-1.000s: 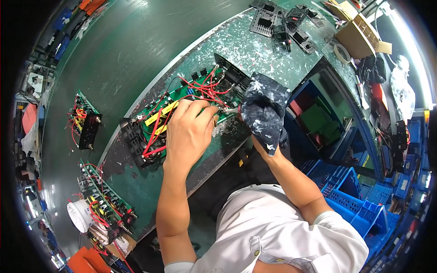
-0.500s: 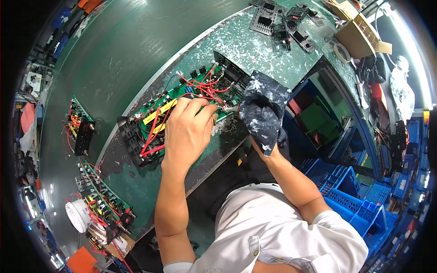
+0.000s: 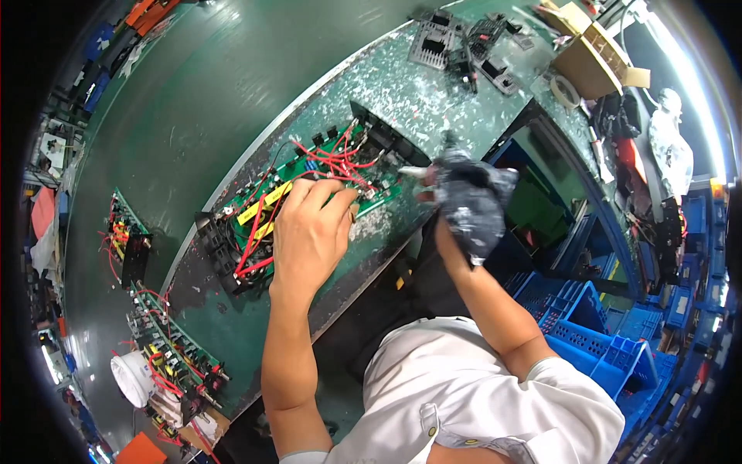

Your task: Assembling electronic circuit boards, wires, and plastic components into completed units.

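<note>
A green circuit board point(image 3: 297, 166) with red wires, yellow-wrapped parts and black end panels lies on the bench in front of me. My left hand point(image 3: 311, 224) is closed over its near edge, fingers bent among the parts; its fingertips are partly hidden. To the right of the board, my right hand point(image 3: 430, 185) grips a black squeeze bag point(image 3: 473, 205) smeared with white paste. A pale nozzle point(image 3: 414, 170) sticks out of the bag toward the board's right end panel, apart from the board. The bag hides most of that hand and is slightly blurred.
More wired boards point(image 3: 174, 352) lie at the left, by a white tub point(image 3: 131, 379). Black plastic panels point(image 3: 464, 50) are at the far side, near a cardboard box point(image 3: 591, 62) and a tape roll point(image 3: 565, 91). Blue crates point(image 3: 599, 344) stand at the lower right, below a dark-framed opening point(image 3: 568, 155).
My right hand has drawn the squeeze bag rightward, and its nozzle has come away from the board. My left hand keeps its place on the board. The whole view has shifted slightly.
</note>
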A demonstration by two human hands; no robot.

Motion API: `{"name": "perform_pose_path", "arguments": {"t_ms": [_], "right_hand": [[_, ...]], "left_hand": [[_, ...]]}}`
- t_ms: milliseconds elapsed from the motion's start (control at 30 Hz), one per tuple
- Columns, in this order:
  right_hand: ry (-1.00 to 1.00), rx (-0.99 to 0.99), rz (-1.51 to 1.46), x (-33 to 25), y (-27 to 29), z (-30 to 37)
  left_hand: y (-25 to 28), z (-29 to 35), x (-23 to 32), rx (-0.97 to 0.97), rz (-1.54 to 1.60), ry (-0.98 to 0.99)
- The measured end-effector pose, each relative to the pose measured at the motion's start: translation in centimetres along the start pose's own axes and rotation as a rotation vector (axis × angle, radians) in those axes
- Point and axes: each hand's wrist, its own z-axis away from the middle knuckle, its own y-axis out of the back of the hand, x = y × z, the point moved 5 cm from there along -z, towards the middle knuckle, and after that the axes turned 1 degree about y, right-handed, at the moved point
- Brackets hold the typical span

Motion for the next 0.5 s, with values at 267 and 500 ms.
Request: {"name": "perform_pose_path", "arguments": {"t_ms": [267,500], "right_hand": [[0.339,-0.321,1.249,-6.8,5.2,-14.3],[0.127,-0.324,1.406,-3.9,4.3,-14.8]], "left_hand": [[-0.7,0.3,-0.4,-0.012,0.050,-0.014],[6.3,1.1,-1.4,0.334,-0.103,0.114]]}}
